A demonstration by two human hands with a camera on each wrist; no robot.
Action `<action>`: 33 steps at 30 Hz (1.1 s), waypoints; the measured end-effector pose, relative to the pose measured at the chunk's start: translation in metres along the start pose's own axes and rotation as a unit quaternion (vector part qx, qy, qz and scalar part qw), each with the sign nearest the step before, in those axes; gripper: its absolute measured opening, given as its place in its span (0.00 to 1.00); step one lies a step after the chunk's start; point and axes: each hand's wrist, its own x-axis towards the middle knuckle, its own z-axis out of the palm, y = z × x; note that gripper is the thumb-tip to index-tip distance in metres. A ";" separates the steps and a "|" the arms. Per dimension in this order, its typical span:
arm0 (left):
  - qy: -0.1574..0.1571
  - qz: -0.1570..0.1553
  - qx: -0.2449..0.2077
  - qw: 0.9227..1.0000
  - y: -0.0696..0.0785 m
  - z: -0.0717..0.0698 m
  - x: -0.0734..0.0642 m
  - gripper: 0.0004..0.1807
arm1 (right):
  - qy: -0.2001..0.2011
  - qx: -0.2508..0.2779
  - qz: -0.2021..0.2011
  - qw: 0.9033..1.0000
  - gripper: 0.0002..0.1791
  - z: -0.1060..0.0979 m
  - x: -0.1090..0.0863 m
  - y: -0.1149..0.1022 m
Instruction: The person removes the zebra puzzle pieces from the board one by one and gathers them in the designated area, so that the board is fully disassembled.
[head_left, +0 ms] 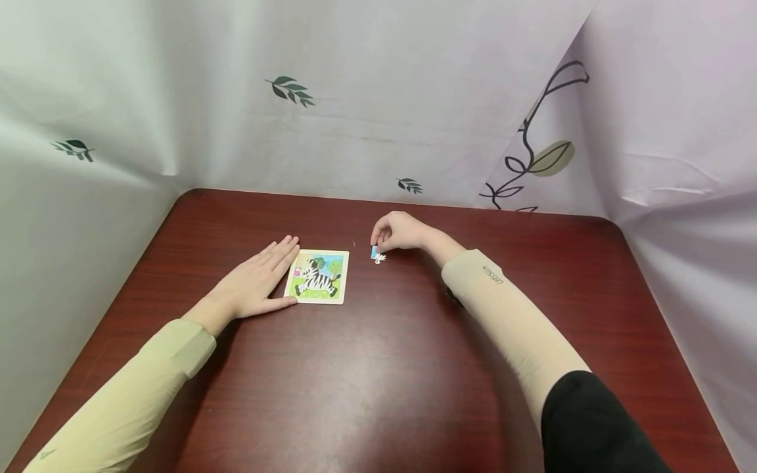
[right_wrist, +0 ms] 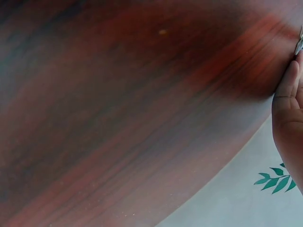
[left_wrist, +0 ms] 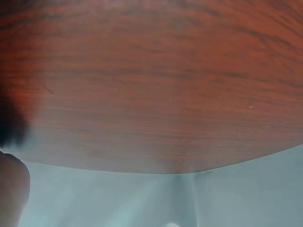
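Note:
A small square zebra puzzle board (head_left: 345, 279) with a pale rim lies on the table, left of the middle. My left hand (head_left: 254, 281) lies flat at its left side, with the fingers straight; fingertips and thumb touch the board's left edge. To the right of the board, my right hand (head_left: 401, 231) pinches a small blue-and-white puzzle piece (head_left: 380, 258) between thumb and fingers, close to the tabletop. In the right wrist view only part of this hand (right_wrist: 288, 116) shows, with a sliver of the piece (right_wrist: 299, 46) at the right edge.
The dark red wooden table (head_left: 331, 394) has rounded far corners. White cloth (head_left: 355, 144) with leaf prints hangs behind it and along both sides. The left wrist view shows mostly tabletop (left_wrist: 151, 94).

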 end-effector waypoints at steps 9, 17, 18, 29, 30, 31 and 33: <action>0.003 0.002 -0.002 1.000 0.000 -0.001 0.001 0.59 | 0.014 -0.011 -0.004 1.000 0.05 0.000 -0.001 0.001; -0.004 0.003 -0.006 1.000 0.000 -0.002 0.002 0.58 | 0.036 -0.003 -0.032 0.999 0.04 0.004 0.004 -0.006; -0.005 0.003 -0.005 1.000 0.000 -0.001 0.001 0.58 | 0.036 -0.002 -0.036 0.999 0.04 0.006 0.006 -0.008; -0.005 0.007 -0.007 1.000 0.001 0.000 0.001 0.58 | 0.023 0.023 -0.067 0.997 0.06 0.034 0.025 -0.038; -0.007 0.007 -0.007 1.000 0.001 -0.001 0.001 0.58 | 0.021 0.024 -0.068 0.997 0.06 0.036 0.027 -0.040; -0.008 0.007 -0.007 1.000 0.000 -0.001 0.001 0.58 | 0.019 0.024 -0.069 0.997 0.06 0.038 0.028 -0.043; -0.010 0.007 -0.008 1.000 0.000 -0.001 0.002 0.58 | 0.014 0.025 -0.070 0.997 0.06 0.043 0.032 -0.048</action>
